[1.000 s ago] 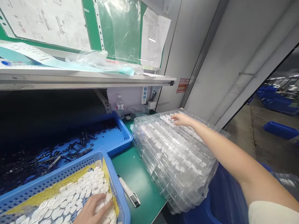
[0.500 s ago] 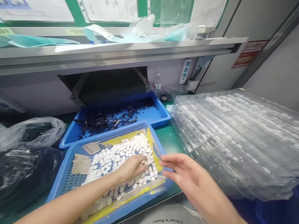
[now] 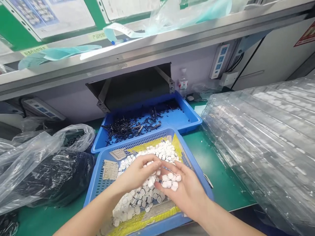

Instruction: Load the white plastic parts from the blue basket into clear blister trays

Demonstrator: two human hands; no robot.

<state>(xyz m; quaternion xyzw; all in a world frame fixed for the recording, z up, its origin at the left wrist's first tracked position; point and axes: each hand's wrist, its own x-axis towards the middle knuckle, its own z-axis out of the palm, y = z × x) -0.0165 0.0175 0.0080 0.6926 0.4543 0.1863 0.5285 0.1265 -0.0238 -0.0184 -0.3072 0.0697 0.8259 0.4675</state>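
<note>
My right hand (image 3: 190, 191) lies palm up over the right part of a blue perforated basket (image 3: 94, 177), holding several small white rounded-square pieces (image 3: 171, 180). Just left of it, my left hand (image 3: 137, 172) curls palm down around more such pieces, its fingertips meeting the right hand's fingers. Beneath both hands, a heap of loose white pieces (image 3: 147, 195) covers much of the basket's floor. Yellow tape (image 3: 157, 221) and worn tan patches (image 3: 110, 169) line the basket. The left hand hides some of what its fingers enclose.
Behind the basket sits a blue tray (image 3: 182, 121) with thin black parts (image 3: 123, 129). A plastic bag of dark parts (image 3: 59, 175) stands left. Stacked clear plastic trays (image 3: 258, 141) fill the right. A bottle (image 3: 182, 83) and power strip (image 3: 220, 62) are beneath the shelf (image 3: 137, 54).
My left hand has risen from the heap with white pieces and met my right hand. The right hand, formerly empty beside the basket, has moved over it and now holds pieces. The view has shifted.
</note>
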